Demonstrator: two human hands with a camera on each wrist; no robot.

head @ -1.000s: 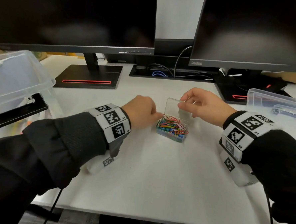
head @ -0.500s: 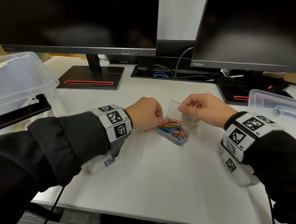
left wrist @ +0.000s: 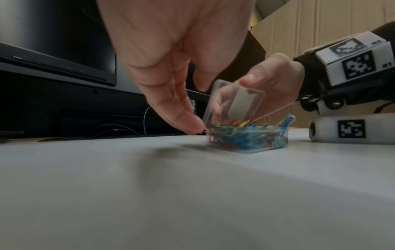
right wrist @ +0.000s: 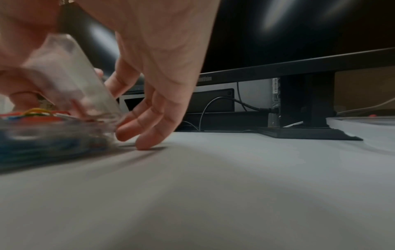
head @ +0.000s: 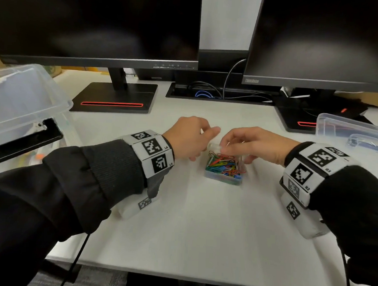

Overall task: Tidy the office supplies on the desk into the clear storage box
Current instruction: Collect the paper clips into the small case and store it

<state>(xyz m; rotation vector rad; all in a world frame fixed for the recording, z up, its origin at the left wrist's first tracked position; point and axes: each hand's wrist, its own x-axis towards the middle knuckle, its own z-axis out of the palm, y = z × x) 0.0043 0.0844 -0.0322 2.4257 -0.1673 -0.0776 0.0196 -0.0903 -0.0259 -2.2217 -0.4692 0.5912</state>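
Observation:
A small clear box of coloured paper clips (head: pixel 224 169) sits mid-desk between my hands. Its clear hinged lid (left wrist: pixel 235 101) slants over the clips, still raised. My right hand (head: pixel 228 143) pinches the lid's upper edge between thumb and forefinger, and its other fingers reach down to the desk beside the box (right wrist: pixel 42 135). My left hand (head: pixel 203 143) stands at the box's left end, fingertips (left wrist: pixel 190 126) touching the rim and thumb stretched toward the lid. The big clear storage box (head: pixel 20 101) stands at the desk's left edge.
Two dark monitors (head: pixel 98 20) stand at the back on black bases (head: pixel 115 97), with a cable slot (head: pixel 219 94) between them. A clear plastic lid or tray (head: pixel 350 132) lies at the right edge. Bare white desk (head: pixel 189 231) stretches in front of the hands.
The right hand has swung the lid from upright behind the clips to slanting over them. Both hands have drawn closer together, and the left thumb now reaches toward the lid.

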